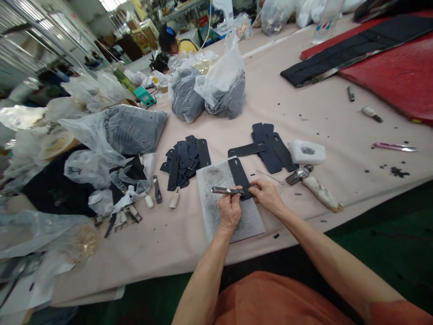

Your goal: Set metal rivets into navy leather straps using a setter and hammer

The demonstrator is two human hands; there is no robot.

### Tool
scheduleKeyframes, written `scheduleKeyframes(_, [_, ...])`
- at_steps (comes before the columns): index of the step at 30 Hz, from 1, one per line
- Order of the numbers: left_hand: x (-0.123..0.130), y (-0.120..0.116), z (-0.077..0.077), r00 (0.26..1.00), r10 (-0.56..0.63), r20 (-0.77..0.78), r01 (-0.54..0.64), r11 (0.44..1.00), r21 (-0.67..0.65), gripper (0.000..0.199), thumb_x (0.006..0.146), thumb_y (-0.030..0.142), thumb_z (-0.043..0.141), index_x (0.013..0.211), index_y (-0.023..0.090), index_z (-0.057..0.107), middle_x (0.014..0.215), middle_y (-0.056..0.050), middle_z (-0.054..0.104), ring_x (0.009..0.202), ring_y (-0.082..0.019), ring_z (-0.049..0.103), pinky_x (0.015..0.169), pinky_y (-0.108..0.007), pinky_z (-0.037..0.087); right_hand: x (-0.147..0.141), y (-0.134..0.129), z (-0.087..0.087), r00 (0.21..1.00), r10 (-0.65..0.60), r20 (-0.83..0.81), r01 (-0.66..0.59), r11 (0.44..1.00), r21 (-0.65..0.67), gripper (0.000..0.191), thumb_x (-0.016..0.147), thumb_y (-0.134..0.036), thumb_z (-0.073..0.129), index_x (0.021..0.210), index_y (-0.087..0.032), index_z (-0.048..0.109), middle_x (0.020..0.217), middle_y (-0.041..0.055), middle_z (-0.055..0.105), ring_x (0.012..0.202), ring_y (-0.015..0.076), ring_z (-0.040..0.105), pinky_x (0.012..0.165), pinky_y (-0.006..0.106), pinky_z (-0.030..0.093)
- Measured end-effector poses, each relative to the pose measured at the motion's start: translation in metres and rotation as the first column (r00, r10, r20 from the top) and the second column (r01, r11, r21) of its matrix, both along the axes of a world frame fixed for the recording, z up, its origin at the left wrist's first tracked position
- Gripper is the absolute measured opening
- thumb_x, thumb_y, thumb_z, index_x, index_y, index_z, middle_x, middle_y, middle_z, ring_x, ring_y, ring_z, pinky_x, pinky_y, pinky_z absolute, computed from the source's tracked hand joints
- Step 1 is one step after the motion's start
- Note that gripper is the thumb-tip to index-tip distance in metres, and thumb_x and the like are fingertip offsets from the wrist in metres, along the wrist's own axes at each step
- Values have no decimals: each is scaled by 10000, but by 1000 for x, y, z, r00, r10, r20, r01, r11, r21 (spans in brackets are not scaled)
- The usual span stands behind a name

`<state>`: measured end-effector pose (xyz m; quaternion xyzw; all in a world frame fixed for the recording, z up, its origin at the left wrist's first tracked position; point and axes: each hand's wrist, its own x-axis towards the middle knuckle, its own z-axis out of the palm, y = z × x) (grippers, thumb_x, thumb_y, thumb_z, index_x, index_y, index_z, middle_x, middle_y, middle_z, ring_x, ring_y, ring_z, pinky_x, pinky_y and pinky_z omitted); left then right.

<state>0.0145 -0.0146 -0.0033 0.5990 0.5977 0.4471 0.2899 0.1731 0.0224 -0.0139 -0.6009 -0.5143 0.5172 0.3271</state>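
My left hand (pixel 230 210) is closed around a metal punch (pixel 223 190), which lies sideways in the fingers over the board. Beneath it, a black strip with a slot near its far end (pixel 237 170) lies on a white, speckled board (pixel 213 225). At the strip's near right corner, my right hand (pixel 267 194) pinches the edge between thumb and fingers. Right of this hand lies a hammer (pixel 318 192) with a wrapped handle. Behind the board are a loose heap of black pieces (pixel 184 158) and a smaller stack of black pieces (pixel 272 151).
A white block (pixel 306 152) stands beyond the hammer. Several short tools, among them another punch (pixel 157 188), lie to the left. Plastic bags of dark pieces (pixel 225 90) stand farther back. A pink-handled tool (pixel 394 147) is at the right. Another person (pixel 169 45) sits at the far side.
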Motion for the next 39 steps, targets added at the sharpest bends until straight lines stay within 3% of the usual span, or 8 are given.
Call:
scheduleKeyframes(4, [2,2,-2,999,-41,-19,40,999,-33,214,922,206,516,1036,197,696,1030,-54,747,993,-197,684,915,-355,547,3,-8,0,998,29,-62,-30,999,-12,333,804,-321,480,1003,-146,681,602,-14,577,494,148,558,513,274,435])
scheduleKeyframes(8, [2,2,-1,998,-32,-55,28,998,-58,222,927,203,511,1046,193,698,1037,-59,747,1002,-201,683,917,-363,548,4,-10,-6,999,14,31,-16,997,77,439,767,-266,530,1166,-112,629,640,-13,596,562,152,566,578,275,441])
scheduleKeyframes(15, [2,0,2,998,-42,-54,39,998,-50,228,928,202,508,1061,207,693,1066,-51,743,1012,-205,681,931,-377,549,3,-8,-8,989,85,120,-101,986,131,393,757,-178,511,1119,-129,658,640,-17,589,606,143,548,602,262,402])
scheduleKeyframes(27, [3,4,-2,985,-120,-123,115,992,-45,238,926,151,501,1063,190,691,1127,-61,730,1094,-191,665,1008,-385,525,4,-10,-13,990,81,112,-97,984,149,342,782,-167,523,1080,-158,690,679,-1,631,624,151,572,630,267,410])
scheduleKeyframes(39, [-1,5,-7,982,-185,-39,187,981,55,200,921,174,532,1029,192,700,1080,-63,736,1086,-212,671,1011,-429,527,3,-11,-17,994,67,91,-81,983,167,352,775,-161,531,1091,-159,686,715,12,654,648,157,576,644,266,415])
